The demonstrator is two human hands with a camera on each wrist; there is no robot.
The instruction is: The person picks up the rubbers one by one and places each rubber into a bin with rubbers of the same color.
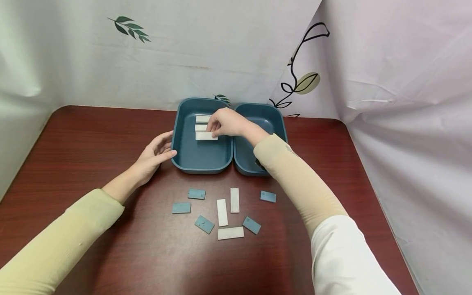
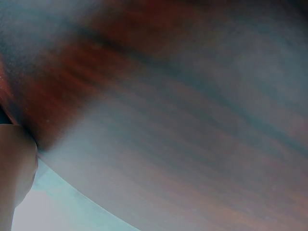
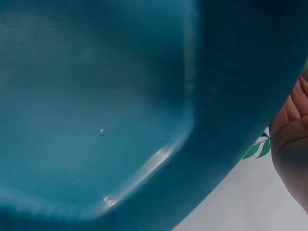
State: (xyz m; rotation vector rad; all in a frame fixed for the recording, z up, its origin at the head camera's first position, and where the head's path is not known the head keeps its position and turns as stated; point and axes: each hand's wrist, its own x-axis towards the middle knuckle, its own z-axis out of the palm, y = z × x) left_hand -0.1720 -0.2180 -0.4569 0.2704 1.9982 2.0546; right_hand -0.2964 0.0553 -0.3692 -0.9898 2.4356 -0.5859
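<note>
In the head view my right hand (image 1: pixel 229 122) reaches into the left blue tray (image 1: pixel 203 164), thumb and fingertips pinching the right end of a white rectangular strip (image 1: pixel 204 136). Behind that strip lie two more white strips, a middle one (image 1: pixel 200 127) and a far one (image 1: pixel 202 119), partly covered by my fingers. My left hand (image 1: pixel 152 157) rests against the tray's left outer side, its thumb touching near the rim. The right wrist view shows part of the right hand (image 3: pixel 293 139) beside a blue tray wall. Only a blurred part of the left hand (image 2: pixel 17 163) appears in the left wrist view.
A second blue tray (image 1: pixel 250 164) adjoins the first, partly under my right forearm. In front lie several small blue-grey tiles (image 1: pixel 181 208) and three white strips (image 1: pixel 230 233) on the dark red table (image 1: pixel 147 254). A white patterned curtain (image 1: pixel 166 61) hangs behind.
</note>
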